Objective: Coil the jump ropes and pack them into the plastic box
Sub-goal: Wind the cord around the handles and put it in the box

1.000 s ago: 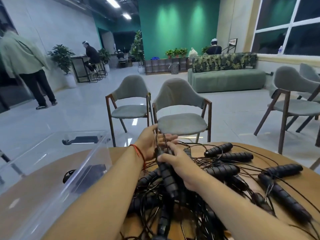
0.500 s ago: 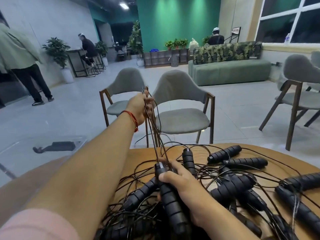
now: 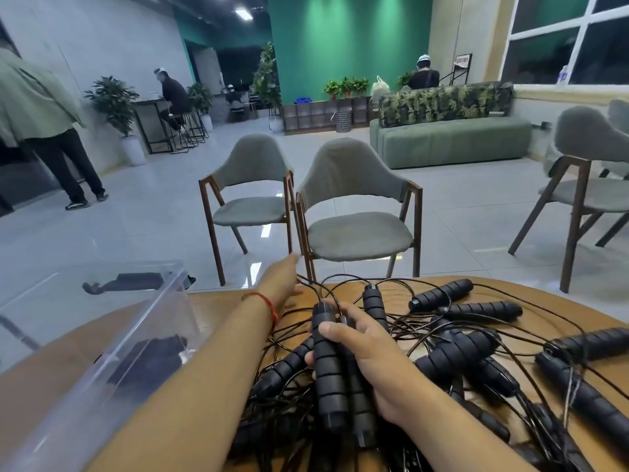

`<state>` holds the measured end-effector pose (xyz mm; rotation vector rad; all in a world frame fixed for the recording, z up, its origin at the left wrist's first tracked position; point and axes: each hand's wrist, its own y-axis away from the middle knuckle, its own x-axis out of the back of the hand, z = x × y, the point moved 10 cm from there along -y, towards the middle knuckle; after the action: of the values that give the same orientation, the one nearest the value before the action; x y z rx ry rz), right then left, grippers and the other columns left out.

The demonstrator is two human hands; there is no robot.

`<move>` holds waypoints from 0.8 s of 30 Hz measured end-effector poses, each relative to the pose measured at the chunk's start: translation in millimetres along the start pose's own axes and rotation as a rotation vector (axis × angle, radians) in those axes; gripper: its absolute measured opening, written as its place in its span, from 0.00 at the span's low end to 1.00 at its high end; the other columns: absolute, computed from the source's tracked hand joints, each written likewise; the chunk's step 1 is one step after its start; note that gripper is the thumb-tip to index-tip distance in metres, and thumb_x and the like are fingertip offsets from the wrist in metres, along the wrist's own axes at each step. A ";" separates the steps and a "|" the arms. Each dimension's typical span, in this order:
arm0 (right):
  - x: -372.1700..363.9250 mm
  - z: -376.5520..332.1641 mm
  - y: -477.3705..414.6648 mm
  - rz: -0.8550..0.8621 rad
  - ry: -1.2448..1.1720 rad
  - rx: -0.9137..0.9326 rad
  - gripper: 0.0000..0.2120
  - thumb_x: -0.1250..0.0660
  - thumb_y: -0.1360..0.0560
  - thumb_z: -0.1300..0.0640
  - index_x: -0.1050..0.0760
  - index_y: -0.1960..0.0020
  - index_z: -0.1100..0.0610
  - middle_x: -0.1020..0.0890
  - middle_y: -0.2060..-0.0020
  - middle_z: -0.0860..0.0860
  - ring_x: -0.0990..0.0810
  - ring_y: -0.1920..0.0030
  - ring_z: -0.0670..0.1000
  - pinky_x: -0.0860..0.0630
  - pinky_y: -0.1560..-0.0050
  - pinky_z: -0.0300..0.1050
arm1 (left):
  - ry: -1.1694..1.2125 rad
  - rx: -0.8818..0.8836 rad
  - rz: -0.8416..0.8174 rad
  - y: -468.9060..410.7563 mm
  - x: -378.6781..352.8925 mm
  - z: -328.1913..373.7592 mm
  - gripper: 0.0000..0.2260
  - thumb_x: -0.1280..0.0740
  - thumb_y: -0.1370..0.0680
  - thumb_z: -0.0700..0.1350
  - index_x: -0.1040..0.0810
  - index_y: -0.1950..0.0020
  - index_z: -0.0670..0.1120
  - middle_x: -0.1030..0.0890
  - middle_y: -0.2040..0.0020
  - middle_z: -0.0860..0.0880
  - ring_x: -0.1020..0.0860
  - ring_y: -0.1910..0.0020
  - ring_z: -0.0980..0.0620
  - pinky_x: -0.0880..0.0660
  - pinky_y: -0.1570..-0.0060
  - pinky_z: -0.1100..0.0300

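The tangle of ropes (image 3: pixel 476 352) on the table (image 3: pixel 218 308) is cut off by the near and right edges of the view, and the thin cords cross so much that I cannot tell which cord belongs to which handle. The clear box (image 3: pixel 112 366) stands at the left, cut by the left edge; something dark lies inside it, too blurred to name.

The right hand (image 3: pixel 367 356) grips two handles (image 3: pixel 328 369) side by side above the pile, thumb across them. Their long axis runs near to far – the cord ends point to the far side, leaning slightly left. The left hand (image 3: pixel 282 284) reaches over the far table edge with fingers stretched out flat, holding nothing that I can see; cords pass just beside it.

A small sign (image 3: pixel 463 61) stands far at the back – its writing is too small to read
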<state>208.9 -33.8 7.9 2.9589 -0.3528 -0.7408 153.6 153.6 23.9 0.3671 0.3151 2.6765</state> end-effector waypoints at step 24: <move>14.8 -69.5 -38.6 0.318 -0.040 0.436 0.17 0.25 0.20 0.55 0.23 0.33 0.54 0.16 0.40 0.64 0.13 0.45 0.61 0.17 0.39 0.69 | -0.045 -0.464 -0.179 141.9 -14.9 -20.4 0.27 0.48 0.16 0.64 0.23 0.61 0.48 0.24 0.71 0.54 0.27 0.72 0.59 0.32 0.69 0.68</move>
<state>262.3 1.1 57.6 3.1498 -1.0851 -0.7634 107.5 18.0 40.4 0.2390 -0.2740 2.4612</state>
